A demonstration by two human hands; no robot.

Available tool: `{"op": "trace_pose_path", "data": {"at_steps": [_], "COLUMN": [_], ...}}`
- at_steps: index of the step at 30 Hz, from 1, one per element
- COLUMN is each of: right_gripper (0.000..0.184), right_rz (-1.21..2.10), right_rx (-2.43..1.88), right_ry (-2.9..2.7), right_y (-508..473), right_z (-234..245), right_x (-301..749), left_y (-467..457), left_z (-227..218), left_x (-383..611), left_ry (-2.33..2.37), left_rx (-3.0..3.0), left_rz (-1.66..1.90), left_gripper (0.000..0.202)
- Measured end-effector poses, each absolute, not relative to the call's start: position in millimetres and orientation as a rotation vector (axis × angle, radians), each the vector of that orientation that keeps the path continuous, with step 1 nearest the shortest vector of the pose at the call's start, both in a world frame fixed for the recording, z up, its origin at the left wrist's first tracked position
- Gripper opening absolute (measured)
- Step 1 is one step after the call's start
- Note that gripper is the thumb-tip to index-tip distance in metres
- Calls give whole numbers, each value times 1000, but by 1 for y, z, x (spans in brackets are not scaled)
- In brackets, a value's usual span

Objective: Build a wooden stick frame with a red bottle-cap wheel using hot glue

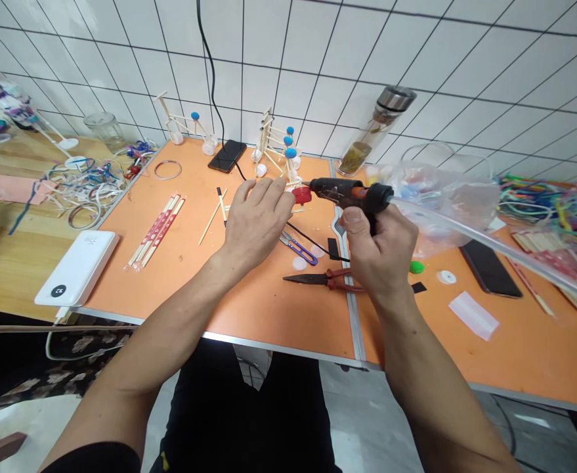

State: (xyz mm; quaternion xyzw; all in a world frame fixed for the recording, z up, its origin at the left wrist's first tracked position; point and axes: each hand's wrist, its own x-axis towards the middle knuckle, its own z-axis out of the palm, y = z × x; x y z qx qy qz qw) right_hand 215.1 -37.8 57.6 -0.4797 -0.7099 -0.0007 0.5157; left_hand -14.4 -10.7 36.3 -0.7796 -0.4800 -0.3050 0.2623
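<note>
My right hand [381, 246] is closed around a black hot glue gun [347, 192] with a long clear glue stick [495, 246] sticking out of its back. The nozzle points left, close to a red bottle cap [302, 194]. Right beside the cap, my left hand [261, 220] is bent with its fingers curled down; what they grip is hidden under them. A black-tipped stick [221, 202] lies left of this hand. Behind it stands a frame of wooden sticks [267, 135] with blue caps [291, 152] and white wheels.
Purple thread snips [300, 249] and pliers [312, 279] lie in front of my hands. Wrapped chopsticks [157, 230] and a white power bank [77, 268] are at left. A phone [227, 156], glass bottle [369, 141], plastic bag [446, 197] and second phone [491, 268] lie around. A cable crosses the table.
</note>
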Motion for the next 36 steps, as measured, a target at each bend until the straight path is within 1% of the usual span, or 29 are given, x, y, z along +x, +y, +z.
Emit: {"op": "trace_pose_path", "data": {"at_steps": [4,16,21,25,36], "right_gripper": [52,51,52,49,47], "right_rz": [-47,-3,82,145,66], "right_rx": [-1122,-1131,-1157,-1136,-1108], "right_ry": [-1709,-1712,-1659,-1652,-1704], "right_y": [-33,-29,-30,-36,-35], "right_z": [52,53,51,53,53], "right_x": [220,225,227,224,222], "left_y": [-10,-9,-10,-10,-11], "left_z": [36,34,35,35,38], "left_x": [-15,-17,-18,-19,-15], "left_ry": [-1293,-1280,-1304,-1307,-1334], "left_rx": [-2108,-2152,-2173,-2174,-2173], "left_rz": [-835,-896,-888,-885,-826], "left_gripper": [18,17,18,18,14]}}
